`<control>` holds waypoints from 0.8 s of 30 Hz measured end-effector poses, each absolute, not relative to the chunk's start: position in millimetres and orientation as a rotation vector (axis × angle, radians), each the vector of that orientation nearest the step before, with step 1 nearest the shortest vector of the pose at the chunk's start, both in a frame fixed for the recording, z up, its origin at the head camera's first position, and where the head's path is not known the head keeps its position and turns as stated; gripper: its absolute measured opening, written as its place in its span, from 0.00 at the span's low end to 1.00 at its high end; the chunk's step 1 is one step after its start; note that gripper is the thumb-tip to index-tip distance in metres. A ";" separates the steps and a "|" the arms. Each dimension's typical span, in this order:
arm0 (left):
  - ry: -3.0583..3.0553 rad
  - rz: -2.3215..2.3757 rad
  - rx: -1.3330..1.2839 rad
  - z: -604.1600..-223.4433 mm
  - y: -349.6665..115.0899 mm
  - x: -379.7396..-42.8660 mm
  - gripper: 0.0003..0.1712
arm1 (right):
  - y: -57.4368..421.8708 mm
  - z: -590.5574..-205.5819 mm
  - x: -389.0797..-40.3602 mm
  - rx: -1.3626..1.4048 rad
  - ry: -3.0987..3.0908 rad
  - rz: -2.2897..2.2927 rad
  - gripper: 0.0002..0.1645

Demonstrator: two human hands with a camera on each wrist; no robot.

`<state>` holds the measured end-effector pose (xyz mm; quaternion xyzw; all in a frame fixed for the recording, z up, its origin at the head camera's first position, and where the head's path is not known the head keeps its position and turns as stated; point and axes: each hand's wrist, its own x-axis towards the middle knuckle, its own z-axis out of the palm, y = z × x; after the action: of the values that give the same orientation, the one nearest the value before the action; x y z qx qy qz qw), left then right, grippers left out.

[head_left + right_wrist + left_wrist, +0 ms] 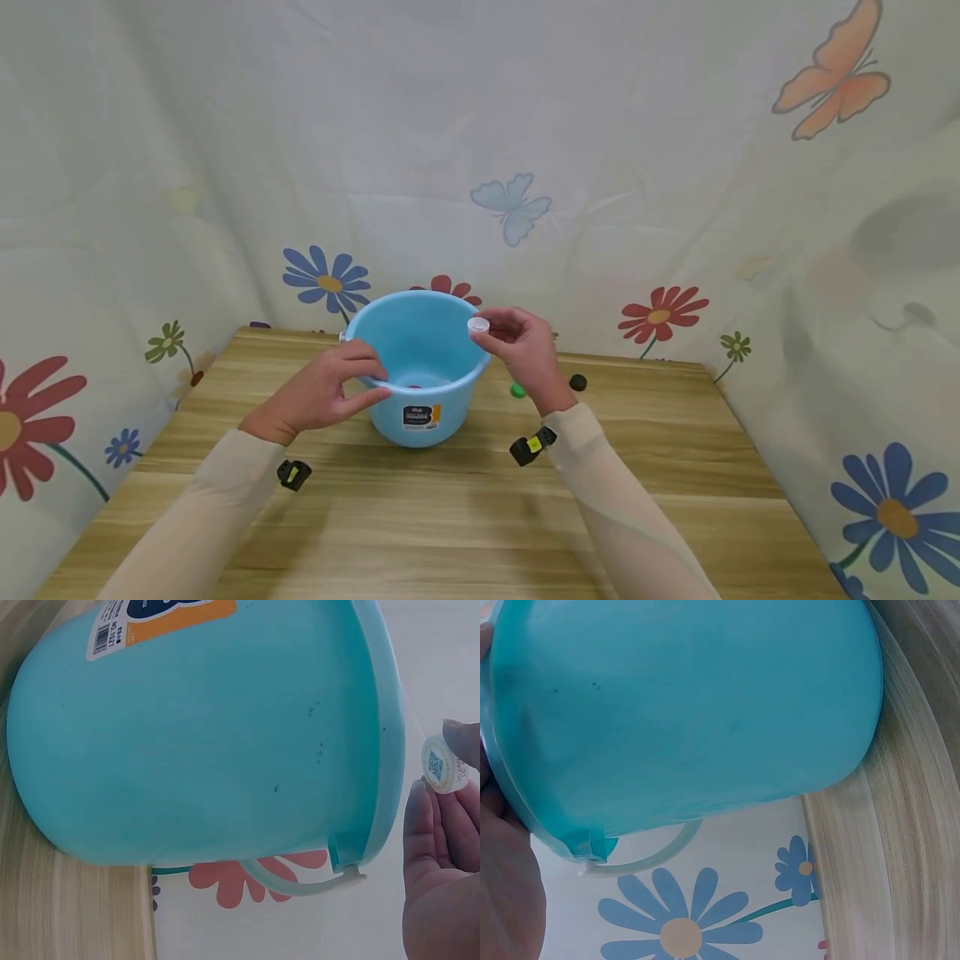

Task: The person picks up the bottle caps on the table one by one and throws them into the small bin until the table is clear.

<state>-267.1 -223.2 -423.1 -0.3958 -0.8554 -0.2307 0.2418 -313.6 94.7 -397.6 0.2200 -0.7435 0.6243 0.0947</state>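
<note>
A light blue bucket stands upright on the table, its label facing me. My left hand grips the near left part of its rim, fingers over the inside and thumb outside. Between thumb and fingers, my right hand pinches a small white bottle cap at the right side of the rim. In the right wrist view a printed square code shows on the flat face of the cap. A small reddish thing lies inside the bucket, mostly hidden by the near wall.
To the right of the bucket, on the wooden table, lie a green cap and a black cap. The bucket's pale handle hangs down on the far side. A flowered curtain encloses the table's back and sides.
</note>
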 end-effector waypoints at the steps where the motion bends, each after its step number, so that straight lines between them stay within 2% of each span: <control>1: -2.339 -0.629 -1.084 -423.5 -223.3 -267.3 0.11 | 93.9 -397.9 -314.0 0.657 -2.202 1.849 0.24; 15: -2.335 -0.638 -1.087 -427.1 -224.8 -268.6 0.11 | 80.1 -400.3 -317.7 0.690 -2.171 1.860 0.24; 24: -2.328 -0.643 -1.087 -431.6 -226.3 -271.7 0.11 | 72.3 -403.6 -321.9 0.694 -2.143 1.891 0.20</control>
<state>-271.7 -226.3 -431.6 -0.3982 -0.8523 -0.2353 0.2442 -321.9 72.3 -403.6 0.2348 -0.7249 0.6398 0.1002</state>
